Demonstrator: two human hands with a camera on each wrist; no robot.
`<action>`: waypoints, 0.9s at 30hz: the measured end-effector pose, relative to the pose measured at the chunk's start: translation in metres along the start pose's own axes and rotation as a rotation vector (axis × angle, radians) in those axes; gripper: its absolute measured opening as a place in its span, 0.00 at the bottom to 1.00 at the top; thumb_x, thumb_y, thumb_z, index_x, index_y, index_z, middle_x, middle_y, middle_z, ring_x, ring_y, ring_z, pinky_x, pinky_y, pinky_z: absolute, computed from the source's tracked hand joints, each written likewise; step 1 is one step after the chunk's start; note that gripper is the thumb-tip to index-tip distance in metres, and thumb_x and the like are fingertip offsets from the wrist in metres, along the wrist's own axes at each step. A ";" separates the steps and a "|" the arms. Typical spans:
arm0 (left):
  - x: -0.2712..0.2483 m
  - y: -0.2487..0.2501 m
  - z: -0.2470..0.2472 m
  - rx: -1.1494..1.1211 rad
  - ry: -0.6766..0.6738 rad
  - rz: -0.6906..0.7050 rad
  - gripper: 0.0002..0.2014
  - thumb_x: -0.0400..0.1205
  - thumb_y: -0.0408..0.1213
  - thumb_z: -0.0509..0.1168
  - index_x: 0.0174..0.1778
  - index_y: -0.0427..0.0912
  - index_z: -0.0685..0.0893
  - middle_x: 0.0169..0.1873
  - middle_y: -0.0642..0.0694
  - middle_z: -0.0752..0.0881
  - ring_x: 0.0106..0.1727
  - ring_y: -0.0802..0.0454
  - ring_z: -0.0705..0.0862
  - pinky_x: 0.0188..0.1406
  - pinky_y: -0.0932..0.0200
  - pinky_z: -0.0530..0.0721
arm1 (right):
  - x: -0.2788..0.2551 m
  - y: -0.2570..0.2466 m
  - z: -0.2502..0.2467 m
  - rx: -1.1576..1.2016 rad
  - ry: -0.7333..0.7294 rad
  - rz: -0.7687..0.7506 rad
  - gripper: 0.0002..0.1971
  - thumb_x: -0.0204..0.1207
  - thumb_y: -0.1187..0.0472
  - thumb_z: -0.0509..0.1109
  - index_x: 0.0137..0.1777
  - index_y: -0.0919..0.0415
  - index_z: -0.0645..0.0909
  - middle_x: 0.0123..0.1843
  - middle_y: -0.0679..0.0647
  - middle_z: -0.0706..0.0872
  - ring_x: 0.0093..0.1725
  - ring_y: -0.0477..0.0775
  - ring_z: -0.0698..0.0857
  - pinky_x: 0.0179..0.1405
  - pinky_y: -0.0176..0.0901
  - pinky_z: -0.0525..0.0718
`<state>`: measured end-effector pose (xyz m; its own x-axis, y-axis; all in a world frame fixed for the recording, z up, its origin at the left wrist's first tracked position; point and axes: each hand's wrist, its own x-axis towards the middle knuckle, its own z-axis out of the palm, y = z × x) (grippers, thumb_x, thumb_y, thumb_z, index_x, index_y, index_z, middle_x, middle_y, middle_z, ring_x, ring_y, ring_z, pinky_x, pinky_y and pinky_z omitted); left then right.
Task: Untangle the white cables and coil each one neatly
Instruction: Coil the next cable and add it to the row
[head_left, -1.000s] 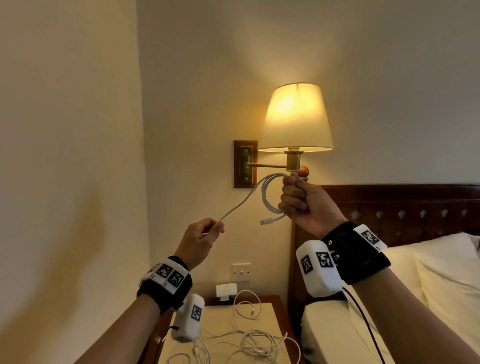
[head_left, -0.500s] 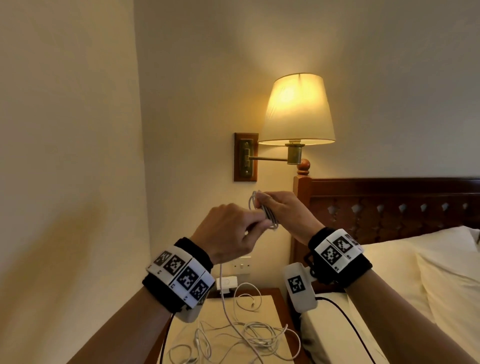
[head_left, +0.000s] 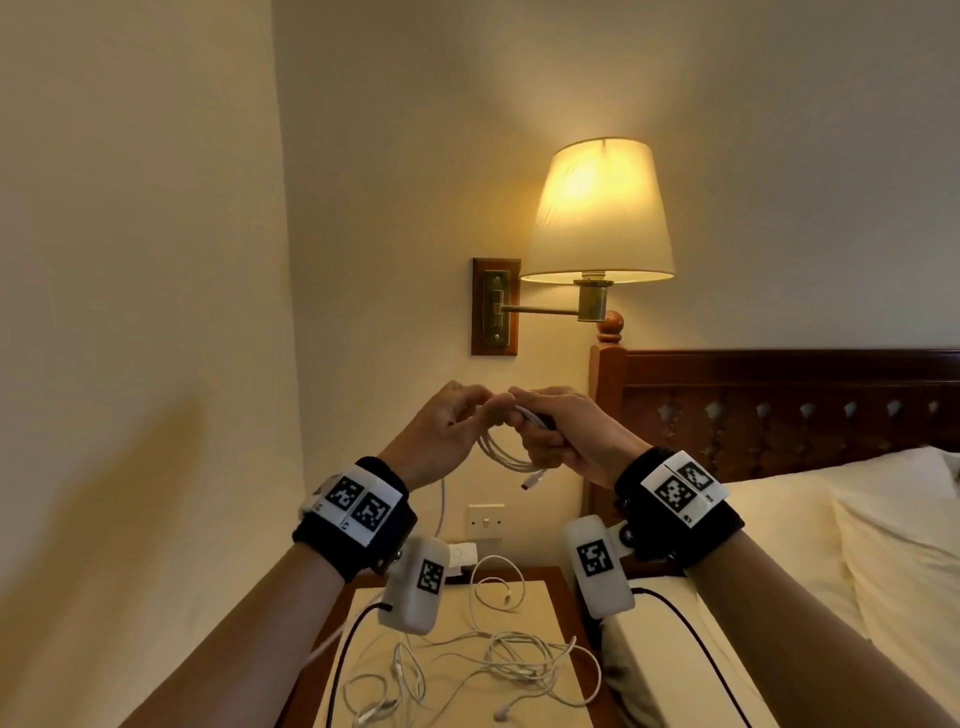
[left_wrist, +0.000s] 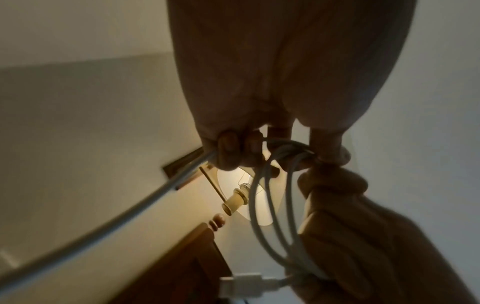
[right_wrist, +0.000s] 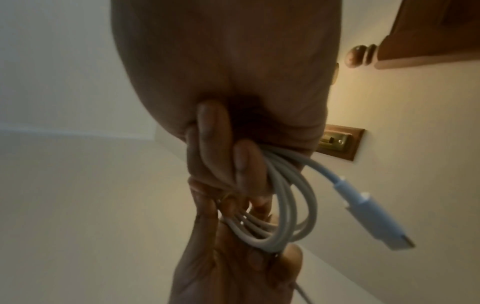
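Both hands are raised in front of the wall, fingertips meeting. My right hand (head_left: 550, 431) grips a small coil of white cable (head_left: 501, 454); its loops (right_wrist: 288, 205) hang from the curled fingers, and a USB plug (right_wrist: 374, 216) dangles free. My left hand (head_left: 457, 426) pinches the same cable (left_wrist: 270, 205) beside the coil. The cable's loose tail (left_wrist: 109, 222) runs from the left fingers down toward the nightstand. A tangle of several white cables (head_left: 498, 660) lies on the nightstand top (head_left: 540, 597) below.
A lit wall lamp (head_left: 597, 213) on a brass arm hangs above the hands. The dark wooden headboard (head_left: 779, 400) and bed with pillows (head_left: 893, 545) stand at right. A wall switch (head_left: 485, 519) and white charger (head_left: 462, 553) sit behind the nightstand. Wall close at left.
The hands, apart a second ago with the cable stretched between them, came together and dropped lower. More loops now hang from the right hand.
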<state>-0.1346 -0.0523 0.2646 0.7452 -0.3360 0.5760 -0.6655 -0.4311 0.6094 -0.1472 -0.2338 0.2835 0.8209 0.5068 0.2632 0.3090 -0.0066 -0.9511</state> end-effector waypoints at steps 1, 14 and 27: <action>-0.002 0.001 0.000 -0.105 -0.035 -0.045 0.27 0.78 0.62 0.56 0.54 0.41 0.84 0.40 0.50 0.78 0.39 0.57 0.75 0.41 0.63 0.73 | -0.001 0.001 0.000 0.039 -0.009 0.016 0.20 0.89 0.53 0.53 0.39 0.60 0.77 0.21 0.48 0.67 0.19 0.45 0.64 0.21 0.36 0.62; -0.014 0.000 0.002 -0.366 -0.066 -0.114 0.27 0.79 0.61 0.54 0.49 0.39 0.83 0.35 0.39 0.74 0.37 0.45 0.71 0.39 0.53 0.72 | -0.007 0.025 0.026 0.586 -0.078 0.059 0.18 0.87 0.51 0.55 0.42 0.60 0.76 0.24 0.50 0.74 0.24 0.48 0.77 0.30 0.37 0.80; -0.033 -0.053 -0.004 -0.189 0.113 0.016 0.14 0.83 0.45 0.62 0.38 0.42 0.86 0.24 0.55 0.76 0.26 0.61 0.71 0.29 0.70 0.73 | -0.017 0.017 0.003 0.646 0.041 0.066 0.18 0.88 0.52 0.53 0.37 0.56 0.73 0.24 0.45 0.59 0.22 0.45 0.53 0.23 0.36 0.59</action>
<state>-0.1240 -0.0149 0.2155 0.7316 -0.2408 0.6377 -0.6817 -0.2577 0.6848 -0.1574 -0.2397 0.2627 0.8498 0.4897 0.1951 -0.0832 0.4900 -0.8678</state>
